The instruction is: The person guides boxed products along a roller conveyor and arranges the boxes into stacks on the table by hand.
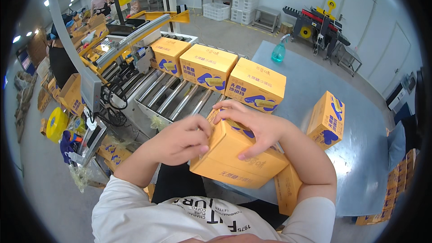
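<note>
A yellow cardboard carton (236,160) with printed writing is tilted in front of my body, over the near edge of the metal table. Across its upper face my right hand (254,126) is spread, fingers hooked over the far edge and thumb pressed on the side, gripping it. My left hand (184,140) has its fingers curled against the carton's left end; whether they pinch anything there is hidden. Another yellow carton (288,189) stands under my right forearm, partly covered by it and by the tilted carton.
Three cartons (208,67) stand in a row from the roller conveyor (168,96) to the metal table (357,162). Another carton (326,119) and a spray bottle (278,52) are on the table. A taping machine (135,54) and a monitor (88,91) stand left. People work behind.
</note>
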A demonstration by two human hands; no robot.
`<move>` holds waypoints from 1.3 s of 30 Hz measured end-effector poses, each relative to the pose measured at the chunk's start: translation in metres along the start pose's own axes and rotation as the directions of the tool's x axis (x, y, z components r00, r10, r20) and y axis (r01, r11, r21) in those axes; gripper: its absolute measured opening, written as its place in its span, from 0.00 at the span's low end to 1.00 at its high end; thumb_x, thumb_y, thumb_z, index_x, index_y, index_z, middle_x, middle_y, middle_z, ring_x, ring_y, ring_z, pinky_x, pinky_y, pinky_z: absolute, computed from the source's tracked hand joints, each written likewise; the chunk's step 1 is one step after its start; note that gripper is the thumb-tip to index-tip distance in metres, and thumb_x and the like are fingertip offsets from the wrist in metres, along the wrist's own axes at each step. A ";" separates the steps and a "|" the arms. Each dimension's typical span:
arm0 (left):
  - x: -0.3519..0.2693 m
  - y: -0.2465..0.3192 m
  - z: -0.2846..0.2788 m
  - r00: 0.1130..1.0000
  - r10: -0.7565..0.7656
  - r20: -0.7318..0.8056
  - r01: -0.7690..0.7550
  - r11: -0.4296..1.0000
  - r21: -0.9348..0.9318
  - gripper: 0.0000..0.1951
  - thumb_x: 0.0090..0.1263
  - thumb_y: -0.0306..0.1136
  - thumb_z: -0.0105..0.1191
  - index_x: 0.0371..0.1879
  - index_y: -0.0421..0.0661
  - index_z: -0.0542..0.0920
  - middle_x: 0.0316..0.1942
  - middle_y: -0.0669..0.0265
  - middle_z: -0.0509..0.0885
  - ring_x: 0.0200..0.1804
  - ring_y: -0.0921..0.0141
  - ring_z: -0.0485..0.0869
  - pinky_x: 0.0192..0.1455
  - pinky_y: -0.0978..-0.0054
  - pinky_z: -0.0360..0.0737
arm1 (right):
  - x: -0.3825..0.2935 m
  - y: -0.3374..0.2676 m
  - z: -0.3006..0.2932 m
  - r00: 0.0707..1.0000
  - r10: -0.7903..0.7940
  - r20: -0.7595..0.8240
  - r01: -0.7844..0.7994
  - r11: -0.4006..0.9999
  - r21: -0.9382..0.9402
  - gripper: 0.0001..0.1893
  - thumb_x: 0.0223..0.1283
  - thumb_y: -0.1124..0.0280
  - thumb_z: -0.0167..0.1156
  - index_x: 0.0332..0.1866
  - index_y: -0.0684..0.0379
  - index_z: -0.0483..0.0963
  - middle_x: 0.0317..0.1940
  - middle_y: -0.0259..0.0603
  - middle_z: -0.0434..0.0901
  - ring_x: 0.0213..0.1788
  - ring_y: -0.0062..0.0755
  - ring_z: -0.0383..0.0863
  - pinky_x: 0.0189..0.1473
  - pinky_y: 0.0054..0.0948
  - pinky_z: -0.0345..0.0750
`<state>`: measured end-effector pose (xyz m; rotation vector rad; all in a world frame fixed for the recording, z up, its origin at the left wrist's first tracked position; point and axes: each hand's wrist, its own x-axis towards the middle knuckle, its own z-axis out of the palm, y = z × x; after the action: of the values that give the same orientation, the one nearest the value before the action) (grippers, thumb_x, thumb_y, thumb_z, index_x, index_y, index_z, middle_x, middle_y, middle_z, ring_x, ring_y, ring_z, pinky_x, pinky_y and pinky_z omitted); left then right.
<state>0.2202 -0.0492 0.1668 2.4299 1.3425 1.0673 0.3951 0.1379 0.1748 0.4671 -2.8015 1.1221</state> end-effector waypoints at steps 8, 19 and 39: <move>-0.019 -0.016 0.045 0.865 0.059 -0.499 -0.202 0.950 -0.238 0.06 0.59 0.22 0.53 0.22 0.42 0.73 0.32 0.60 0.81 0.37 0.64 0.81 0.42 0.70 0.76 | 0.000 0.007 0.001 0.997 -0.066 -0.025 0.069 0.990 0.120 0.42 0.34 0.59 0.71 0.61 0.54 0.61 0.62 0.49 0.53 0.67 0.47 0.52 0.65 0.37 0.55; -0.011 -0.010 0.020 0.879 -0.091 -0.467 0.220 0.948 0.228 0.22 0.68 0.44 0.45 0.14 0.44 0.68 0.11 0.62 0.65 0.15 0.61 0.70 0.19 0.69 0.63 | 0.001 -0.006 0.014 0.996 -0.053 -0.075 0.050 0.998 -0.036 0.42 0.35 0.57 0.70 0.61 0.54 0.60 0.63 0.49 0.52 0.63 0.51 0.58 0.60 0.38 0.64; 0.054 -0.106 0.121 0.700 -0.439 -0.562 0.420 0.891 -0.173 0.15 0.67 0.34 0.50 0.49 0.39 0.72 0.47 0.57 0.75 0.49 0.64 0.73 0.55 0.69 0.68 | -0.176 0.025 -0.155 -0.141 -0.451 -0.881 -0.675 0.695 -0.248 0.36 0.38 0.61 0.72 0.56 0.66 0.71 0.57 0.49 0.70 0.59 0.39 0.70 0.60 0.32 0.67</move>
<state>0.2468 0.0775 0.0571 1.6420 1.9203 1.7493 0.5495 0.3049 0.2367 -0.6719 -1.3506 -0.0645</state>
